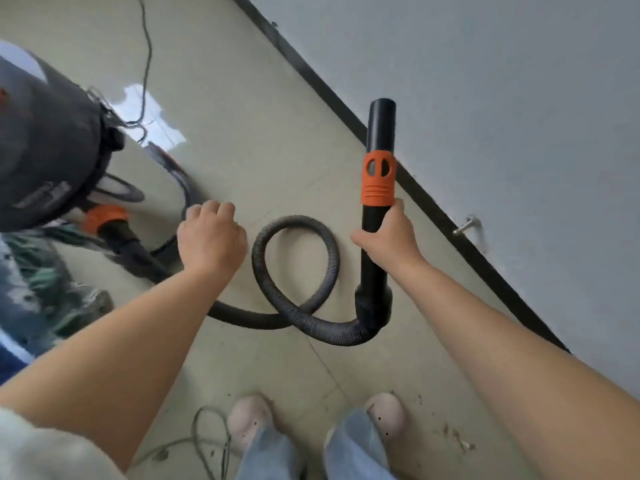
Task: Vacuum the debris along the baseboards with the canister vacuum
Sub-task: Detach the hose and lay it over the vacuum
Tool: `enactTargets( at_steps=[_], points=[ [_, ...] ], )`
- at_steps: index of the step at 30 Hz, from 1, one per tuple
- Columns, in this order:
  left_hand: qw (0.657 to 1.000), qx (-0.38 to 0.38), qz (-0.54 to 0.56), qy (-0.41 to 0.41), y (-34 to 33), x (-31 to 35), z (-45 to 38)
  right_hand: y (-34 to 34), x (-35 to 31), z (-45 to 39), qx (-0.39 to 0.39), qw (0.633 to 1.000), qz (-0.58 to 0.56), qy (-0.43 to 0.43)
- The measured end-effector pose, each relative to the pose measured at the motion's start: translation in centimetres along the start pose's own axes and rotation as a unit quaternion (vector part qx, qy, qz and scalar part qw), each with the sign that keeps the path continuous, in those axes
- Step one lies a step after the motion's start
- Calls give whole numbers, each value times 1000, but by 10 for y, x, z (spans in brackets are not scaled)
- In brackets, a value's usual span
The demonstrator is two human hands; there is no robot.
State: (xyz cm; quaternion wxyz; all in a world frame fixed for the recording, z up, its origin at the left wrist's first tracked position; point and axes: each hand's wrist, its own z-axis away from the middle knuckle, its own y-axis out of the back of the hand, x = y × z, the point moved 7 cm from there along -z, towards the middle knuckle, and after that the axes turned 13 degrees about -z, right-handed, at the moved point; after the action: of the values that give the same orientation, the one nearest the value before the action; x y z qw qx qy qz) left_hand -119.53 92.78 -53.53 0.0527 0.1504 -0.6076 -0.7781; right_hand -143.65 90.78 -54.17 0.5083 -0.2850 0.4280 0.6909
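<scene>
My right hand (389,237) grips the black vacuum wand (379,140) just below its orange collar, with the open nozzle end pointing up and away. A ribbed black hose (294,271) loops on the floor from the wand's base back to the dark canister vacuum (48,143) at the left, joined there by an orange coupling (104,218). Over the floor near the hose hovers my left hand (209,237), fingers curled, holding nothing. The black baseboard (433,206) runs diagonally under the pale wall. Bits of debris (457,438) lie near my right foot.
A thin power cord (147,64) trails across the glossy tile from the canister toward the back. Another cord loop (211,441) lies by my feet (249,420). A metal door stop (467,226) sticks out of the wall above the baseboard. Crumpled cloth (38,282) sits at left.
</scene>
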Motion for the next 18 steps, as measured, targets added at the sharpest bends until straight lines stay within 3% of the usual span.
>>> enactTargets(
  at_steps=[9,18],
  points=[
    [981,0,57,184,10,-261,32,-249,-136,42,-147,976,119,107],
    [958,19,144,248,20,-399,7,-403,-237,45,-173,958,161,160]
  ],
)
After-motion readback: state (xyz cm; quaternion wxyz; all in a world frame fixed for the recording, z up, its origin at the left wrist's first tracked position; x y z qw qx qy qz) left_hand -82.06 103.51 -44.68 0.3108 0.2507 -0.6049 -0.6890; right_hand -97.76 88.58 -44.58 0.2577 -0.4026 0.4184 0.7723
